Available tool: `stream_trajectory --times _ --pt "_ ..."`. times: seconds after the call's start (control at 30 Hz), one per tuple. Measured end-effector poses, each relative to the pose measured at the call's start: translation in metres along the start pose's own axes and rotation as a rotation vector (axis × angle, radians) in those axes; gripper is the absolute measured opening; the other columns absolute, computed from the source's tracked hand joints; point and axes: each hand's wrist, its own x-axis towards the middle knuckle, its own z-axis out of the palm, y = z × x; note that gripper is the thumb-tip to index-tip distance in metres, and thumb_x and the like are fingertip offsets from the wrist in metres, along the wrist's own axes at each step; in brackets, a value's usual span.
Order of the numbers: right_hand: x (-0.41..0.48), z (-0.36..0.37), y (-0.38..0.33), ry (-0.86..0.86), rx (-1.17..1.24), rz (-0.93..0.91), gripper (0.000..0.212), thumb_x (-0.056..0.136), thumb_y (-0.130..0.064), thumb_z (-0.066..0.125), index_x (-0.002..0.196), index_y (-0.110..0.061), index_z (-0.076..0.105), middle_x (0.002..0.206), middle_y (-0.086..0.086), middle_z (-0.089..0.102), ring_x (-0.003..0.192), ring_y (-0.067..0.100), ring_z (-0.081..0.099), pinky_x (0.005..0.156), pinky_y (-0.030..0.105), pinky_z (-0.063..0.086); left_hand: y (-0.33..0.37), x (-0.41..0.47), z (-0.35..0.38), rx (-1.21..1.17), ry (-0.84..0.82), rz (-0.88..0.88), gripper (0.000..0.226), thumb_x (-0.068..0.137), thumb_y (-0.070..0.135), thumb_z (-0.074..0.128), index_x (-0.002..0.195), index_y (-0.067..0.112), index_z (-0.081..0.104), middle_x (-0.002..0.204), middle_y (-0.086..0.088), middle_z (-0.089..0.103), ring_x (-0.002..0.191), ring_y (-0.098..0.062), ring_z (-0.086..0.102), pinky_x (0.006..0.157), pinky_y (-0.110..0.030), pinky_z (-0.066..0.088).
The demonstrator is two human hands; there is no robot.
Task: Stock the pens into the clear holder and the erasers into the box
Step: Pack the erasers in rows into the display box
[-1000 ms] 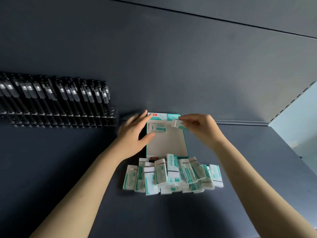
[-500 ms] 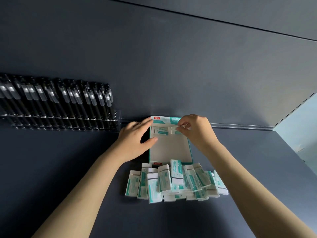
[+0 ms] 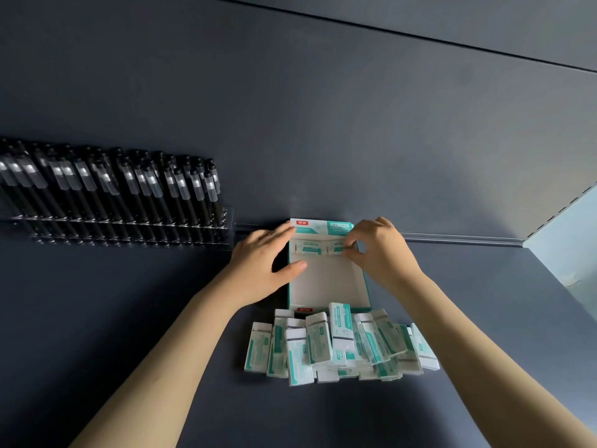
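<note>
Dark blue-grey shelf [image 3: 129, 318] all round. The left hand [image 3: 261, 260] lies straight-fingered along the box [image 3: 326, 282] wall, thumb inside. The right hand [image 3: 381, 253] pinches an eraser [image 3: 336, 247], with a second eraser [image 3: 308, 247] just left of those fingertips. The loose pile [image 3: 339, 344] sits nearer than all fingers. The pens [image 3: 129, 189] in the clear holder [image 3: 226, 227] are well left.

Box [image 3: 326, 282] on bench [image 3: 113, 318], back against wall [image 3: 355, 140]; in its far end, left eraser [image 3: 308, 248] and right eraser [image 3: 335, 247] side by side. Eraser pile [image 3: 339, 345] just before box, clear holder [image 3: 129, 229] with pens [image 3: 129, 185] in it left of box along wall. Left hand [image 3: 261, 258] at box's left wall, right hand [image 3: 379, 250] on right eraser
</note>
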Motion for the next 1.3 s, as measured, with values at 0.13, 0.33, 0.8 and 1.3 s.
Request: stream_trajectory --times 0.13,0.33,0.8,1.3 --pt "-0.002 0.007 0.0 -0.025 0.03 0.005 0.013 0.086 -0.014 0.065 0.084 -0.017 0.077 0.096 0.001 0.074 0.081 0.028 0.049 0.07 0.035 0.05 0.0 0.0 0.0 0.013 -0.007 -0.001 0.094 0.072 0.08 0.019 0.154 0.033 0.02 0.16 0.023 0.011 0.142 -0.02 0.023 0.116 -0.044 0.023" --pt "-0.024 -0.026 -0.006 -0.03 0.227 0.033 0.018 0.083 -0.022 0.077 0.1 -0.022 0.077 0.099 -0.009 0.069 0.085 0.019 0.056 0.078 0.021 0.041 0.001 -0.002 -0.004 -0.036 -0.039 -0.005 0.098 0.069 0.082 0.021 0.154 0.035 0.016 0.158 0.027 0.007 0.144 -0.016 0.019 0.118 -0.041 0.019" --pt "-0.09 -0.06 -0.054 -0.42 0.457 0.207 0.036 0.077 -0.04 0.079 0.111 -0.033 0.068 0.097 -0.019 0.056 0.079 0.008 0.056 0.063 0.012 0.048 0.002 -0.007 -0.003 -0.032 -0.03 -0.017 0.096 0.071 0.08 0.02 0.155 0.033 0.016 0.159 0.022 0.011 0.145 -0.014 0.019 0.118 -0.039 0.02" --pt "-0.038 -0.05 -0.041 -0.172 1.42 0.579 0.017 0.091 0.003 0.06 0.106 -0.007 0.062 0.108 0.019 0.068 0.084 0.02 0.069 0.077 0.027 0.06 -0.01 -0.007 -0.016 -0.202 -0.246 -0.041 0.117 0.055 0.088 0.05 0.154 0.043 0.007 0.153 0.033 0.0 0.147 -0.001 0.004 0.123 -0.038 0.011"
